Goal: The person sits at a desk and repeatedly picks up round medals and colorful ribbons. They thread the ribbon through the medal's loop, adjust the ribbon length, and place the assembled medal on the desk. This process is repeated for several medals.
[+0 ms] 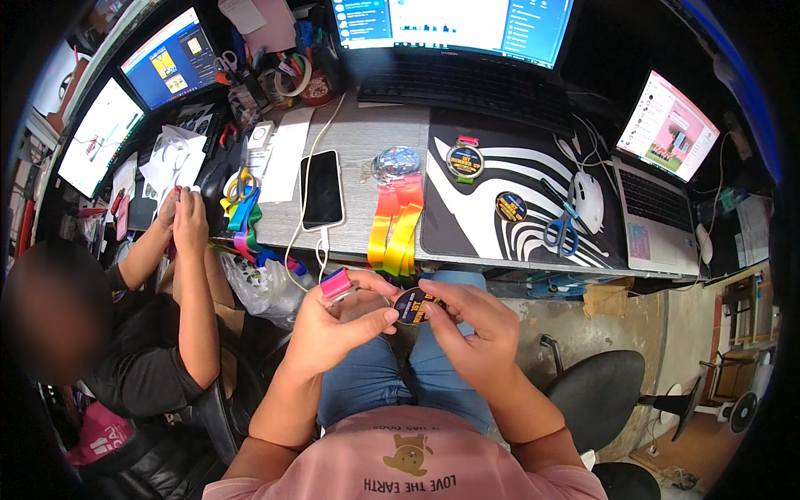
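Above my lap, my left hand [329,329] is closed around a medal whose silvery rim shows between thumb and fingers, with a pink ribbon [337,284] folded at its top. My right hand [479,325] pinches a round dark printed disc [410,306] with gold lettering; my left thumb tip meets its left edge. On the desk ahead lies a stack of clear-wrapped medals [396,163] with red-to-yellow ribbons [393,223]. Right of it, a finished-looking medal [465,162] and a similar loose disc [511,206] rest on the black-and-white mat [454,218].
Blue-handled scissors [561,237] and a white mouse [588,202] are on the mat's right, before a laptop [654,212]. A charging phone [322,190] lies left. At far left a co-worker's hands [187,218] hold something small. An office chair [596,400] stands right.
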### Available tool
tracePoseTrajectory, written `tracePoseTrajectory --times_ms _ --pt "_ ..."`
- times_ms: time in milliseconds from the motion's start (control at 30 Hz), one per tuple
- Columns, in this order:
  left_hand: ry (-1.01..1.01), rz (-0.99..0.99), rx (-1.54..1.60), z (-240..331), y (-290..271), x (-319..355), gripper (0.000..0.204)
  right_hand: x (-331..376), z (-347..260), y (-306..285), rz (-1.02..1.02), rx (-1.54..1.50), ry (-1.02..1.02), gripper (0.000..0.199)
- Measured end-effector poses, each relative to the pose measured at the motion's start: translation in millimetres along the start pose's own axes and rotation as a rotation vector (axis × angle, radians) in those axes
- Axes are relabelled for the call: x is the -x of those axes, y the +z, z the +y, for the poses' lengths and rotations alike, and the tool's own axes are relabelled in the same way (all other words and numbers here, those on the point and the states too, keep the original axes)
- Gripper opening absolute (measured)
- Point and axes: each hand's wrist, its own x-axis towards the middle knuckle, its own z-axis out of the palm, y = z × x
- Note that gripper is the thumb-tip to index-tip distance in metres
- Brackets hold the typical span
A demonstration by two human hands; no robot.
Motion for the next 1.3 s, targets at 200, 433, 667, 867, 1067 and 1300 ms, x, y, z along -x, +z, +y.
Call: tracePoseTrajectory --times_ms 200,433,667,867,1067,1300 --pt "0.032 0.103 -0.09 1 12 0 0.024 1 -1 0 0.004 0.019 -0.016 0.029" --pt "0.074 0.102 -0.089 -1 14 1 0.022 2 0 0 -0.003 0.021 -0.013 0.028" --pt "0.09 0.125 -0.125 1 14 3 0.019 3 -2 1 -0.008 0.011 -0.009 0.028" --pt "0.084 0.125 -0.108 1 14 3 0.019 3 -1 0 -0.011 0.002 -0.004 0.029" --pt "0.083 0.125 -0.114 0 14 3 0.019 3 1 1 -0.004 -0.018 -0.001 0.029" --pt "0.059 0.13 -0.126 3 14 3 0.019 3 1 0 0.001 -0.026 -0.003 0.029"
